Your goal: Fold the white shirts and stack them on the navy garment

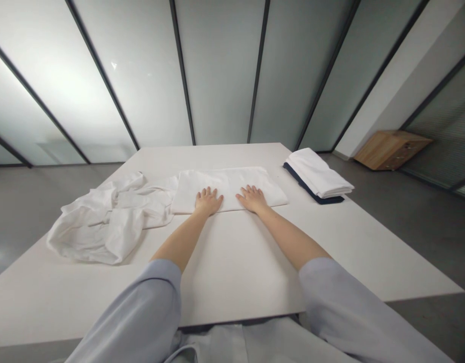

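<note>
My left hand (209,200) and my right hand (252,198) lie palm down, fingers spread, on the near edge of a flat, folded white cloth (228,187). Neither hand grips it. To the left of that cloth, and touching its edge, sits a crumpled white garment (107,217) in a loose heap. A neat stack of folded white fabric (317,174) rests on dark navy fabric (308,190) at the table's far right.
All of this lies on a large white table (232,275), with grey floor on both sides. Frosted glass panels with dark frames stand behind it. A low wooden cabinet (391,149) stands by the wall at the right. My light blue sleeves cover my forearms near the table's front edge.
</note>
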The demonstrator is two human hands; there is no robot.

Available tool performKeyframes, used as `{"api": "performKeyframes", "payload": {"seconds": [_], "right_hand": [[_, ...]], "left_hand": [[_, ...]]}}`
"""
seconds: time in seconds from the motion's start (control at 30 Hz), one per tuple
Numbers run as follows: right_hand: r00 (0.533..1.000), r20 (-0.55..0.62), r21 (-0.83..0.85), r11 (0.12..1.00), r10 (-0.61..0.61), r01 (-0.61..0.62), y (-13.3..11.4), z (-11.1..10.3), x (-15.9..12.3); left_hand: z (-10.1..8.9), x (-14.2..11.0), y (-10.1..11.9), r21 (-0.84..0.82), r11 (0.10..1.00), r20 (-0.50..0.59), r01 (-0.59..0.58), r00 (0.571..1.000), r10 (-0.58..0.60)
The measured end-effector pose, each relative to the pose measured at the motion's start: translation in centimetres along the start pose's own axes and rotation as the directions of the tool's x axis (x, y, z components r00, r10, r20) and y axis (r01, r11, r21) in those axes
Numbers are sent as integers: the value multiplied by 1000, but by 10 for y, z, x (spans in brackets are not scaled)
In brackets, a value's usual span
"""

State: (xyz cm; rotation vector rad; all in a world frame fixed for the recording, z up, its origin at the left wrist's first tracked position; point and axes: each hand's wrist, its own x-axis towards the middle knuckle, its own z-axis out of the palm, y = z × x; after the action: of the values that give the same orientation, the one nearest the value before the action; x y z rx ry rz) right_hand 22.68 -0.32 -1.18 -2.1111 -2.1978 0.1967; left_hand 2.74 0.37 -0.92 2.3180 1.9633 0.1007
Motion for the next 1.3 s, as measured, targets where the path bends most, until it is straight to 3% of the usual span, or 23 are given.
{"api": "performKeyframes", "payload": {"seconds": [0.13,0.23,0.37,0.47,0.57,0.63,0.8,0.9,0.97,1.1,1.3], "right_hand": [[994,-15,2,994,112,-112,52,-3,-2],[985,-21,4,985,173,-173,86,-5,-5],[983,-39,8,984,177,-177,112,-4,-1],[977,-90,11,981,193,-193,118,-3,9],[948,-211,1,970,236,-242,115,-5,20],[929,-302,-24,973,213,-231,104,-9,25],[927,-374,-99,995,-43,6,48,-19,18],[945,-291,-85,988,-150,131,11,-18,8],[963,-223,-75,987,-153,140,-4,-14,3],[978,-178,-64,993,-107,97,-6,-7,1],[978,-173,54,991,-114,125,20,-9,5]], "left_hand": [[-2,0,-35,-5,996,-18,89,996,-89],[-3,-2,-60,14,995,-7,95,995,-95],[-3,-9,-83,71,995,10,-65,998,65],[-2,-19,-86,94,958,1,-272,962,273],[0,-27,-75,90,882,-35,-463,883,468],[1,-30,-63,66,871,-16,-487,872,488],[2,-29,-24,7,944,32,-329,944,329],[5,-29,3,15,981,-8,-192,981,192],[5,-32,21,22,993,-34,-116,993,117],[1,-44,46,54,992,-49,-118,991,121],[-11,-55,48,87,926,-92,-367,923,374]]}}
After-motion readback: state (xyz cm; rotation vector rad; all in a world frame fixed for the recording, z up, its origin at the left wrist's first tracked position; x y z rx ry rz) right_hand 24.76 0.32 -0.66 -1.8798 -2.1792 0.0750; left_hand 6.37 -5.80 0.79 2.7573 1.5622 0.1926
